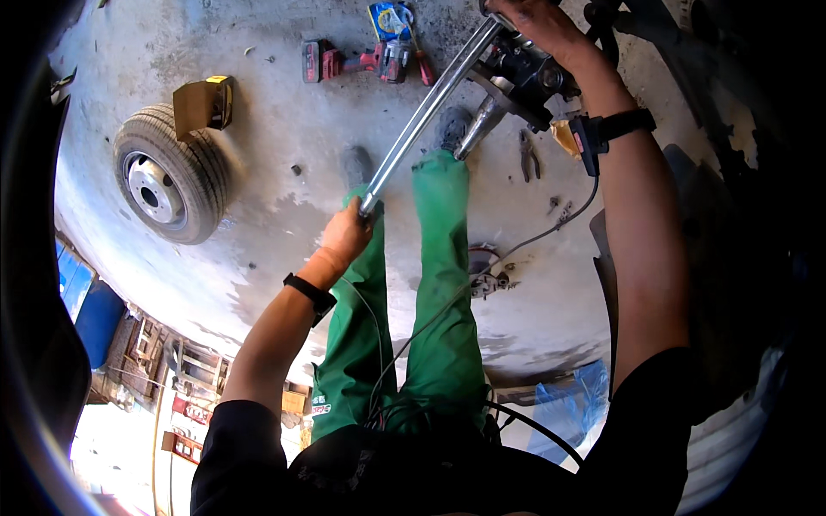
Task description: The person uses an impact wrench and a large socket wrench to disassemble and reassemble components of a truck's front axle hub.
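Head view — two hands, left hand (347, 234), right hand (538, 24), one bar (428, 110)

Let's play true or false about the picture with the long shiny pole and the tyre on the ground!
1. The left hand grips the end of the long metal bar. True.
2. The right hand rests on the wheel. False: it is up at the dark metal hub assembly; the wheel lies apart on the concrete floor.
3. A red power tool lies on the floor. True.
4. The person's trousers are blue. False: they are green.
5. Pliers lie on the floor near the hub. True.
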A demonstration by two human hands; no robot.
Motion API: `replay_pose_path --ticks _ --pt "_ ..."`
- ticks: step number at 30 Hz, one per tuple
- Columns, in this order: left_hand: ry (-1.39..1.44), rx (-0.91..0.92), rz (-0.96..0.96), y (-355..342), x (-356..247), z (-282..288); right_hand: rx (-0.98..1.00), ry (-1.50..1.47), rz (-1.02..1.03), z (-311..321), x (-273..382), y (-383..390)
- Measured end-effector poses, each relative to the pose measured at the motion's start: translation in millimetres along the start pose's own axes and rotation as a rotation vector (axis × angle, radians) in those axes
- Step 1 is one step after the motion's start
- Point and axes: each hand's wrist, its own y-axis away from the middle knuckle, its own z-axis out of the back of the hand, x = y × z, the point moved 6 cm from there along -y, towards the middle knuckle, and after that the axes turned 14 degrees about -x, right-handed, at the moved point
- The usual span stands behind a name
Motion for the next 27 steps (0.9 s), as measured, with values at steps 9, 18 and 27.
replay_pose_path --ticks 9,18,27 --pt "0.224 0.099 0.006 19.7 -5.2 -18.0 0.103 -0.251 -0.597 4.6 1.7 -2.1" --pt "0.248 0.073 0.099 3.7 -8.3 -23.9 0.114 -0.395 -0.867 3.0 -4.7 5.6" --pt "0.347 0.003 0.236 19.0 -12.4 -9.8 0.091 -0.665 -0.865 4.8 -3.2 9.2"
